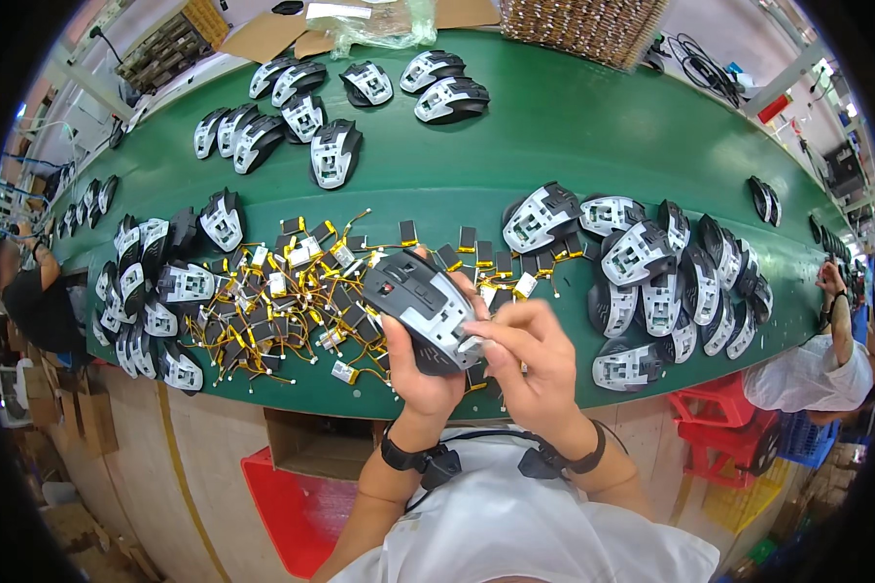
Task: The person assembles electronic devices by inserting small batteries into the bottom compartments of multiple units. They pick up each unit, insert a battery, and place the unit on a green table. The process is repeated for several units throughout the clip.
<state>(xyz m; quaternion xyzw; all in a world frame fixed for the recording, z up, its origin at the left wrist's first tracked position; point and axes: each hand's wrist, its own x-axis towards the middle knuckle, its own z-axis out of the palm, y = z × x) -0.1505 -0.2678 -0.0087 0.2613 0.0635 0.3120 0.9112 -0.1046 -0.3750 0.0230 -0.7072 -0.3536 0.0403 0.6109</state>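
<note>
The mouse shell, black with a silver-grey underside turned up, was above the near edge of the green desk, in front of the person's body. The left hand was curled round it, thumb on the left side and fingers behind the far right. The right hand had thumb and forefinger closed on a small pale piece at the shell's near end; fingertips covered part of it, so whether it was a tab, film or plug was hard to say.

The shell was probably light and stiff, its smooth plastic perhaps a little slippery. The curved sides looked the soundest grip; the cut-outs in the underside, with parts showing inside, seemed the more fragile place to press.

Just beyond lay a heap of small battery packs with thin leads, likely delicate and best lifted by the body. Similar shells stood in a left cluster, a right cluster and a far group. Some pale, label-like patches showed among the packs, but no writing was legible there or on the held shell.
</note>
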